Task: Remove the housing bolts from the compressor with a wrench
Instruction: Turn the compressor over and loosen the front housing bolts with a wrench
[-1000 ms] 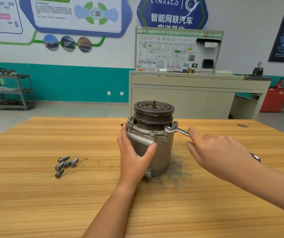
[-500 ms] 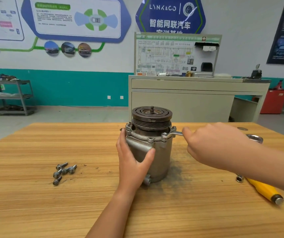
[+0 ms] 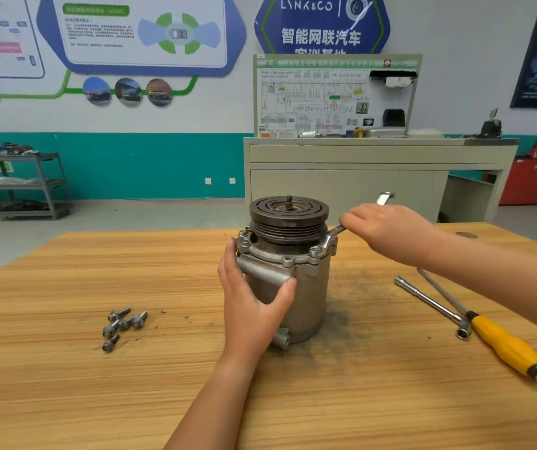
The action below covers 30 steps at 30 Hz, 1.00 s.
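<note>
Head view, left hand (image 3: 250,310) fingers curled round compressor (image 3: 306,293), right hand (image 3: 390,232) fingers gripping wrench (image 3: 332,238) at its flange

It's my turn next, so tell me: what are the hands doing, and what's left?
Left hand grips the compressor, upright on the table.
Right hand holds the wrench, its head on a flange bolt on the right.
Done: several bolts lie loose on the table's left.
Left: that bolt and at least the front bolt.
</note>
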Each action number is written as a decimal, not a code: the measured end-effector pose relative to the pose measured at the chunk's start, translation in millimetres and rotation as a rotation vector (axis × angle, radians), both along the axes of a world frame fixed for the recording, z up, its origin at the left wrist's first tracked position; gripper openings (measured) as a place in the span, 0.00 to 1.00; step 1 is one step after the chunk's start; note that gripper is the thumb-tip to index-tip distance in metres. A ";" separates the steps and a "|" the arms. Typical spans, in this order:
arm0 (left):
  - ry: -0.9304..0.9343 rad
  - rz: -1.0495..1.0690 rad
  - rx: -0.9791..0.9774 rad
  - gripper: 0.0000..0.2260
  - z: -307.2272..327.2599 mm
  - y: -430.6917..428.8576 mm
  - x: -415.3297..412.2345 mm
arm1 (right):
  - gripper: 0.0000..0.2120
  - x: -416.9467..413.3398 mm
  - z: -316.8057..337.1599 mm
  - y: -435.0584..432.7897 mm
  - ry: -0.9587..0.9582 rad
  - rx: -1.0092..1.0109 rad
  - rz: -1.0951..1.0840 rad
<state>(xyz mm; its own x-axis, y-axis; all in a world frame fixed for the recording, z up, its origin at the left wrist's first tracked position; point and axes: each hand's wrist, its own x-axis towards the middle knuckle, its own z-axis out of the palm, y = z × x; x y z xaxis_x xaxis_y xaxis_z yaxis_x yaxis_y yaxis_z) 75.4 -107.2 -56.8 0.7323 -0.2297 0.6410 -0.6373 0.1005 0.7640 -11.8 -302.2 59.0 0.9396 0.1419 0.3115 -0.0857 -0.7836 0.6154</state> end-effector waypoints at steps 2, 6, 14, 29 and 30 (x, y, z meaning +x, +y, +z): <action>0.001 -0.001 0.000 0.39 0.1 0.8 -1.0 | 0.16 7.6 -6.2 3.4 -0.071 0.083 0.008; -0.007 0.007 -0.004 0.40 -1.0 1.6 -0.4 | 0.16 -7.1 -12.3 17.0 -0.386 0.715 0.061; -0.007 -0.005 -0.011 0.39 -0.8 0.9 -2.6 | 0.12 -80.8 -9.4 65.2 -0.224 0.563 -0.227; 0.032 0.002 -0.014 0.39 -3.0 -0.8 -0.6 | 0.18 -76.3 3.5 105.2 -0.007 0.292 -0.461; 0.029 0.009 -0.013 0.39 -3.0 -1.0 -0.9 | 0.20 -73.7 5.4 111.0 0.030 0.255 -0.465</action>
